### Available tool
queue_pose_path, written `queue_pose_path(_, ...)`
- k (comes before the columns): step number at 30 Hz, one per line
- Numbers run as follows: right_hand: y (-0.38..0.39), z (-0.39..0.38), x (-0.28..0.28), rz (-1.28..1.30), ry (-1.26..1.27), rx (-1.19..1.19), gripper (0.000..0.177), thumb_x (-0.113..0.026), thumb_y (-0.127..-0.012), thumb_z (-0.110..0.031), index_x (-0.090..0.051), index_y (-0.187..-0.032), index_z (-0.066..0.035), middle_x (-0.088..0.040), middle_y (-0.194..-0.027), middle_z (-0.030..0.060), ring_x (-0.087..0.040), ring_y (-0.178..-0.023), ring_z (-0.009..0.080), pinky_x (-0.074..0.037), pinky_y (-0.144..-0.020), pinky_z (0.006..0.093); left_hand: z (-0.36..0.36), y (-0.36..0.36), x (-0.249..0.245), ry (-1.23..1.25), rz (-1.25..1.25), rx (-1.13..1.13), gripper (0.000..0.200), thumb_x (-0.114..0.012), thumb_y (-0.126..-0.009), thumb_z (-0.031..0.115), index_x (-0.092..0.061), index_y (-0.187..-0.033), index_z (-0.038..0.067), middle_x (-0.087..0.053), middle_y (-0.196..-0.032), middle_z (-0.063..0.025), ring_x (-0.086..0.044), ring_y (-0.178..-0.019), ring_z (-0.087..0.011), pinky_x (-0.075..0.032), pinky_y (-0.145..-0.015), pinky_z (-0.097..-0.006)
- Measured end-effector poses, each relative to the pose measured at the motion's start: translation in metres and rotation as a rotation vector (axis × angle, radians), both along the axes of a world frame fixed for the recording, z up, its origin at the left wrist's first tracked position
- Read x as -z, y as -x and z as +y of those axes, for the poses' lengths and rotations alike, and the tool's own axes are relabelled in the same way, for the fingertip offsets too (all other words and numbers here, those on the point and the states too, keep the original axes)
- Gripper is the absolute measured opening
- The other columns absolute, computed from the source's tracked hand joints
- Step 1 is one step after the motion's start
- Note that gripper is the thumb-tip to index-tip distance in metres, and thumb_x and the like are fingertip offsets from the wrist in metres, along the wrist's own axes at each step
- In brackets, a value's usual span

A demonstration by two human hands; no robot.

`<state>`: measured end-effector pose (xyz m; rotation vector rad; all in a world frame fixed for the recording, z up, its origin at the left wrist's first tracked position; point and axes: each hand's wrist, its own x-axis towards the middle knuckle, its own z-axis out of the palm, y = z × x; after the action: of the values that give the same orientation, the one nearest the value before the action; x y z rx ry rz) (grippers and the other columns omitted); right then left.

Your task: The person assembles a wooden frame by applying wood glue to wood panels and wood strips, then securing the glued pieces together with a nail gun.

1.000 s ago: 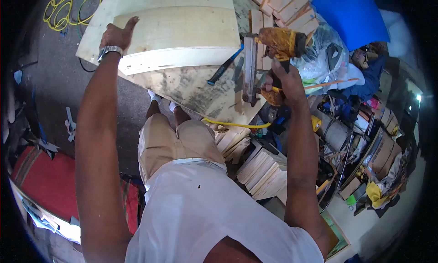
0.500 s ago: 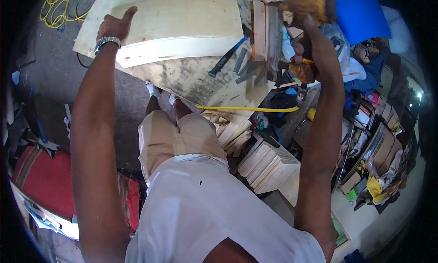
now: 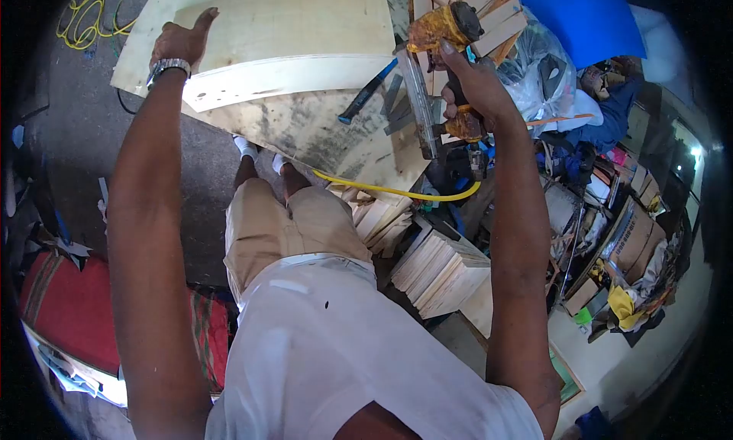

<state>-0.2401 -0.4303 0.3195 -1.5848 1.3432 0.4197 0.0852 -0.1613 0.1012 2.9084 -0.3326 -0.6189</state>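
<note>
My right hand [image 3: 482,88] is wrapped round the handle of a worn orange pneumatic nail gun [image 3: 443,29]. Its long straight magazine [image 3: 418,104] hangs toward the bench, and a yellow air hose [image 3: 412,196] runs to the base of the handle. My left hand [image 3: 182,44], wearing a metal-band watch, rests on the left side of a pale plywood panel [image 3: 298,24] with the thumb stretched out. A white-edged strip [image 3: 290,79] runs along the panel's near side. To its right a hammer [image 3: 369,91] with a blue-and-black handle lies on the stained board [image 3: 321,134].
Stacked wood pieces [image 3: 443,276] stand below the bench. Flat metal strips [image 3: 398,108] lie near the hammer. Cut wood blocks [image 3: 500,20], a clear plastic bag [image 3: 542,73] and a blue sheet [image 3: 584,20] are at the right. Clutter and a cardboard box [image 3: 637,237] fill the far right.
My right hand has brought the nail gun left, toward the plywood panel, and its magazine now tilts. The hose has shifted with it. My left hand stays on the panel.
</note>
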Motion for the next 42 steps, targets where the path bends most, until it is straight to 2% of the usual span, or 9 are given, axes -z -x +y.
queue_pose_path(4, -0.004, 0.001, 0.002, 0.023, 0.028, -0.015, 0.06, -0.059, -0.088, -0.055, -0.061, -0.102, 0.003, -0.056, -0.057, 0.0054, -0.054, -0.043, 0.0135, -0.048, -0.046, 0.0294, 0.002, -0.003, 0.005, -0.025, 0.008, 0.011, 0.123, -0.04, -0.064, 0.094, -0.051, -0.121, -0.014, -0.061, -0.111, -0.0336, -0.061, -0.108, -0.042, -0.049, -0.091, -0.0475)
queue_pose_path(7, -0.009, 0.005, -0.001, 0.042, 0.034, -0.015, 0.058, -0.06, -0.088, -0.054, -0.062, -0.099, 0.003, -0.057, -0.057, 0.0066, -0.055, -0.043, 0.0139, -0.048, -0.046, 0.0298, -0.001, 0.0, -0.008, -0.034, 0.113, -0.028, 0.121, -0.04, -0.066, 0.092, -0.043, -0.13, -0.01, -0.055, -0.125, -0.0305, -0.054, -0.119, -0.0408, -0.042, -0.099, -0.0509)
queue_pose_path(15, -0.015, 0.015, 0.002, 0.075, 0.048, -0.057, 0.061, -0.057, -0.088, -0.056, -0.062, -0.096, 0.005, -0.055, -0.054, 0.0076, -0.053, -0.043, 0.0169, -0.045, -0.047, 0.0324, 0.0, -0.001, -0.002, -0.021, 0.092, -0.021, 0.119, -0.041, -0.067, 0.091, -0.043, -0.129, -0.01, -0.056, -0.124, -0.0303, -0.055, -0.118, -0.041, -0.043, -0.098, -0.051)
queue_pose_path(18, -0.014, 0.016, 0.0, 0.074, 0.051, -0.033, 0.061, -0.059, -0.088, -0.054, -0.06, -0.09, 0.007, -0.058, -0.059, 0.0099, -0.056, -0.045, 0.0179, -0.047, -0.048, 0.0338, 0.001, -0.001, -0.002, 0.01, 0.072, -0.006, 0.122, -0.04, -0.066, 0.093, -0.045, -0.126, -0.013, -0.057, -0.119, -0.0328, -0.057, -0.115, -0.0421, -0.045, -0.095, -0.05)
queue_pose_path(24, -0.017, 0.026, 0.0, 0.038, 0.011, 0.028, 0.058, -0.054, -0.091, -0.053, -0.06, -0.101, 0.003, -0.055, -0.057, 0.0072, -0.051, -0.044, 0.0155, -0.045, -0.047, 0.031, 0.006, 0.002, -0.006, 0.021, 0.048, -0.011, 0.123, -0.04, -0.065, 0.093, -0.045, -0.126, -0.014, -0.058, -0.117, -0.0338, -0.058, -0.112, -0.0425, -0.047, -0.094, -0.0497)
queue_pose_path(27, -0.017, 0.024, 0.006, -0.025, -0.022, -0.025, 0.059, -0.058, -0.088, -0.056, -0.059, -0.092, 0.002, -0.057, -0.06, 0.0081, -0.055, -0.046, 0.0169, -0.048, -0.049, 0.0322, 0.002, 0.003, -0.011, 0.035, 0.093, -0.009, 0.118, -0.041, -0.068, 0.09, -0.044, -0.128, -0.012, -0.057, -0.121, -0.0317, -0.057, -0.115, -0.0406, -0.045, -0.096, -0.0498)
queue_pose_path(28, -0.02, 0.027, 0.004, 0.005, -0.032, 0.034, 0.059, -0.057, -0.088, -0.058, -0.058, -0.089, 0.001, -0.057, -0.06, 0.008, -0.056, -0.047, 0.0162, -0.048, -0.049, 0.0321, 0.003, 0.003, -0.012, 0.038, 0.112, -0.014, 0.116, -0.041, -0.069, 0.089, -0.044, -0.128, -0.011, -0.056, -0.122, -0.0306, -0.056, -0.116, -0.0398, -0.044, -0.097, -0.0498)
queue_pose_path(37, -0.026, 0.033, 0.006, 0.021, -0.03, 0.01, 0.058, -0.058, -0.088, -0.056, -0.058, -0.09, 0.002, -0.057, -0.06, 0.0083, -0.055, -0.046, 0.0162, -0.047, -0.05, 0.0327, 0.005, 0.003, -0.007, 0.008, 0.064, 0.009, 0.12, -0.037, -0.069, 0.091, -0.043, -0.127, -0.014, -0.059, -0.115, -0.0335, -0.059, -0.111, -0.0416, -0.047, -0.093, -0.048)
queue_pose_path(42, -0.032, 0.039, 0.003, 0.047, -0.008, 0.024, 0.06, -0.057, -0.088, -0.057, -0.059, -0.091, 0.003, -0.056, -0.06, 0.0082, -0.055, -0.046, 0.0168, -0.046, -0.049, 0.0332, 0.007, 0.006, -0.01, 0.03, 0.099, -0.015, 0.113, -0.041, -0.072, 0.088, -0.044, -0.126, -0.011, -0.058, -0.12, -0.0303, -0.058, -0.113, -0.0396, -0.046, -0.095, -0.0499)
